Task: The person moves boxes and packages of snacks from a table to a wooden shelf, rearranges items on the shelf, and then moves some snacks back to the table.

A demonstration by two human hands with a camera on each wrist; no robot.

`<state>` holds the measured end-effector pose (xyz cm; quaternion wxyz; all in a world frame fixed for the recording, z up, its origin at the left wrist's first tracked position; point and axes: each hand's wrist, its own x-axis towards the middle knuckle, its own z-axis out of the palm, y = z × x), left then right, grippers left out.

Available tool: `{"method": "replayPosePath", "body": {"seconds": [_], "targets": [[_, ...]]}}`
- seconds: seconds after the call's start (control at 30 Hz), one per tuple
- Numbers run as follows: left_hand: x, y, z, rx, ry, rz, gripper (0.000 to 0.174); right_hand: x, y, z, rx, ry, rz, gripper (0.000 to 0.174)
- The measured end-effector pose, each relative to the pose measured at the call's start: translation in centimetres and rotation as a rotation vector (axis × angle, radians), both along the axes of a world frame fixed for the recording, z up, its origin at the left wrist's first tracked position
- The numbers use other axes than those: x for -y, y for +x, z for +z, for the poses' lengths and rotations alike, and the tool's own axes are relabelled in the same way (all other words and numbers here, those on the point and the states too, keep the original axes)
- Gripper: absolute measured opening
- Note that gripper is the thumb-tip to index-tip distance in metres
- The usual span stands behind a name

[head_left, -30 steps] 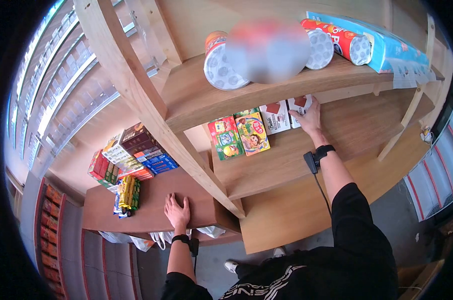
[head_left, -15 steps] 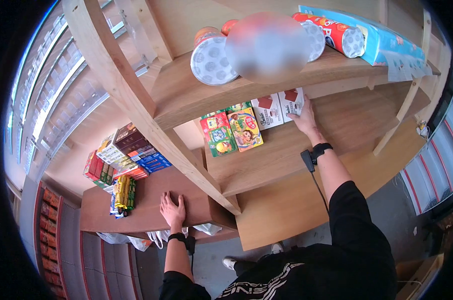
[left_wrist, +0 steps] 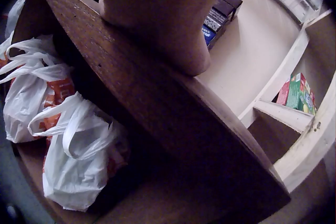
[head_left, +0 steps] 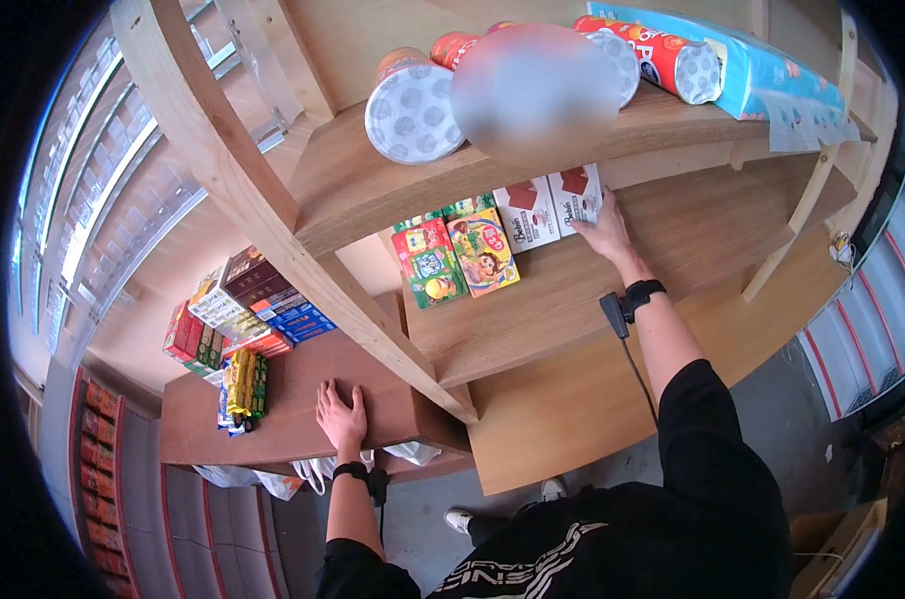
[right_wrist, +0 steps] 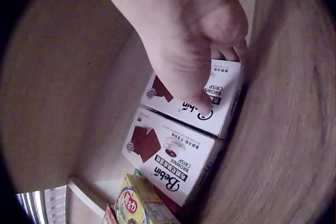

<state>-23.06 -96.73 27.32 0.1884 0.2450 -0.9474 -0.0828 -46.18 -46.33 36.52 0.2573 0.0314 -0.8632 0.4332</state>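
My right hand (head_left: pixel 606 232) is at the right-hand white brownie crisp box (head_left: pixel 575 192) on the middle shelf. In the right wrist view the thumb (right_wrist: pixel 197 103) lies over its printed front and the other fingers reach round its far edge, partly hidden. A matching brownie crisp box (right_wrist: pixel 163 153) stands right beside it. Left of these are a yellow box (head_left: pixel 482 255) with a cartoon face and a red-green box (head_left: pixel 430 265). My left hand (head_left: pixel 341 414) rests on the brown tabletop (head_left: pixel 302 384), fingers spread, holding nothing.
Canisters (head_left: pixel 412 115) and a light-blue package (head_left: pixel 762 75) lie on the upper shelf (head_left: pixel 372 200). A wooden post (head_left: pixel 213 130) stands between the shelf and the brown table. Stacked boxes (head_left: pixel 263 285) and yellow packets (head_left: pixel 241 384) sit there; white plastic bags (left_wrist: pixel 79 155) are below.
My right hand has slid slightly right and down against the white box, uncovering more of its front. The whole head view has shifted a little. My left hand stays on the table.
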Motion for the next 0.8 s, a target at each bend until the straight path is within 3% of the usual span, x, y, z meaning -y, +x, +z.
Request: {"method": "replayPosePath", "body": {"seconds": [0.17, 0.23, 0.37, 0.47, 0.53, 0.57, 0.6, 0.67, 0.7, 0.8], "targets": [[0.0, -0.1, -0.1, -0.005, 0.006, -0.002, 0.061, 0.2, 0.7, 0.7, 0.059, -0.014, 0.097, 0.091], [-0.1, 0.0, -0.1, -0.009, 0.003, 0.007, 0.061, 0.5, 0.2, -0.2, 0.015, 0.069, -0.041, 0.090], [-0.1, 0.0, 0.3, 0.006, 0.026, 0.014, 0.063, 2.5, 3.1, -0.8, -0.142, 0.027, -0.125, 0.088], [-0.3, 0.0, 0.4, 0.004, 0.030, 0.011, 0.063, 5.1, 7.7, -0.6, -0.114, 0.103, -0.111, 0.078], [-0.1, 0.0, 0.2, 0.008, 0.013, 0.012, 0.062, 6.1, 9.3, -1.4, 0.017, 0.070, -0.045, 0.059], [0.1, 0.0, 0.0, 0.003, 0.014, 0.001, 0.062, 6.3, 9.2, -2.7, -0.150, 0.152, -0.071, 0.033], [0.2, 0.1, 0.0, 0.015, 0.022, 0.012, 0.062, 6.4, 9.5, -2.7, -0.140, 0.159, -0.059, 0.033], [0.3, 0.1, -0.1, -0.012, 0.011, -0.001, 0.061, 6.7, 10.2, -2.0, -0.030, 0.262, 0.227, 0.021], [0.1, 0.1, -0.2, -0.023, 0.006, -0.008, 0.061, 7.0, 10.4, -2.0, -0.128, 0.276, 0.252, 0.020], [-0.1, 0.1, 0.3, 0.004, 0.032, -0.017, 0.060, 7.3, 10.5, -1.8, -0.051, 0.276, 0.238, 0.020]]}}
